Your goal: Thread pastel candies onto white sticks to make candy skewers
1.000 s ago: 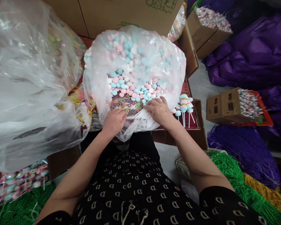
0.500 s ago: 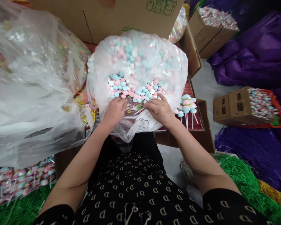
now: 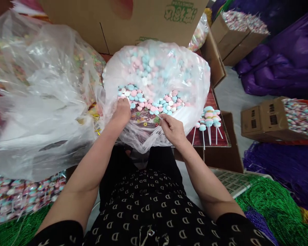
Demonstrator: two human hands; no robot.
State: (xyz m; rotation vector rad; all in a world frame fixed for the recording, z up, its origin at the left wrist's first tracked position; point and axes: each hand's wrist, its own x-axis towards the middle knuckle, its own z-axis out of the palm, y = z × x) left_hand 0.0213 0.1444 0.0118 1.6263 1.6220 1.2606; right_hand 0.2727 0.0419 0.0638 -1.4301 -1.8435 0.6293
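A big clear plastic bag (image 3: 154, 78) lies open in front of me, full of pink, blue and white round marshmallow candies (image 3: 141, 97). My left hand (image 3: 122, 111) reaches into its mouth at the left of the pile, fingers curled down among the candies; what they pinch is hidden. Between the thumb and fingers of my right hand (image 3: 173, 128) is a thin white lollipop stick (image 3: 158, 116), its far end pointing left towards the candies. Small ring-shaped candies (image 3: 145, 119) show near the bag's front edge. Stacked marshmallow lollipops (image 3: 209, 118) lie to the right of the bag.
A larger plastic bag (image 3: 41, 78) of colourful candies crowds the left side. Behind stands a tall cardboard box (image 3: 143, 20). Boxes of wrapped candies (image 3: 264, 119), purple sacks (image 3: 277, 65) and green shiny strands (image 3: 267, 198) sit at the right.
My left hand has moved left and deeper into the candies. My right hand has drawn back a little and now holds a white stick clear of the others. The view has shifted slightly.
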